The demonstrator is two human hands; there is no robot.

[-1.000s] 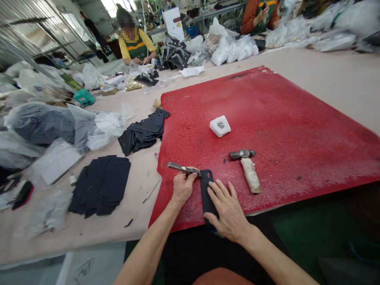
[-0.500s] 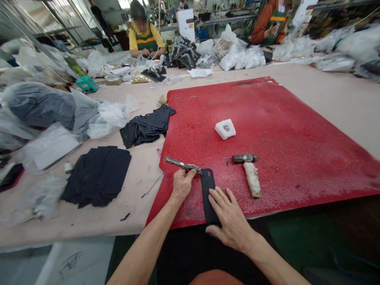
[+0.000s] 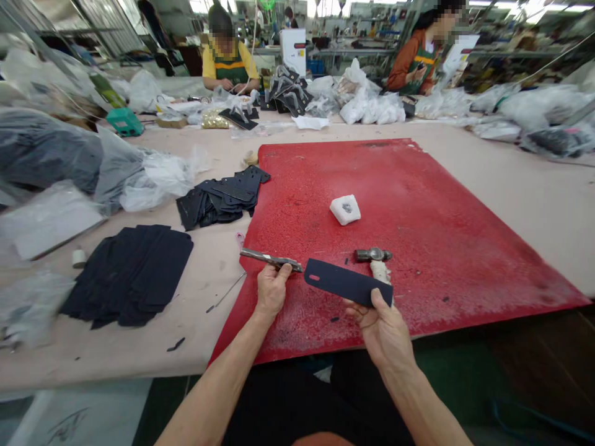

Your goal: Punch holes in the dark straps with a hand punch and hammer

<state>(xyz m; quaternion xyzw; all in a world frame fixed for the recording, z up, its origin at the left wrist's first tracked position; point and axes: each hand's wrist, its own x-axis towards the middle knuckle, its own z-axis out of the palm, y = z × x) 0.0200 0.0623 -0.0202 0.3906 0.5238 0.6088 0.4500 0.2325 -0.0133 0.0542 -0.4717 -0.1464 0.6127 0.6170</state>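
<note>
My left hand point(image 3: 271, 286) is closed around a metal hole punch point(image 3: 264, 256), which lies level and points left. In my right hand point(image 3: 383, 328) is a flat dark strip point(image 3: 346, 282), pinched at its right end between thumb and fingers. The strip is lifted off the red mat point(image 3: 297, 217) and has one slot near its left end, close to the punch's tip. Behind the strip lies a hammer point(image 3: 373, 254) with a wrapped handle, partly hidden by the strip. A white block point(image 3: 345, 209) with a grey patch on top sits farther back on the mat.
Left of the mat are a stack of dark pieces point(image 3: 132, 272) and a looser pile of dark pieces point(image 3: 223, 198). A thin metal rod point(image 3: 226, 291) lies by the mat's edge. Plastic bags point(image 3: 372, 102) line the far side, where two people point(image 3: 231, 62) work.
My right hand has picked the dark strip up off the mat and turned it from lengthwise to crosswise. A small dark scrap shows where it lay. The left hand still holds the punch.
</note>
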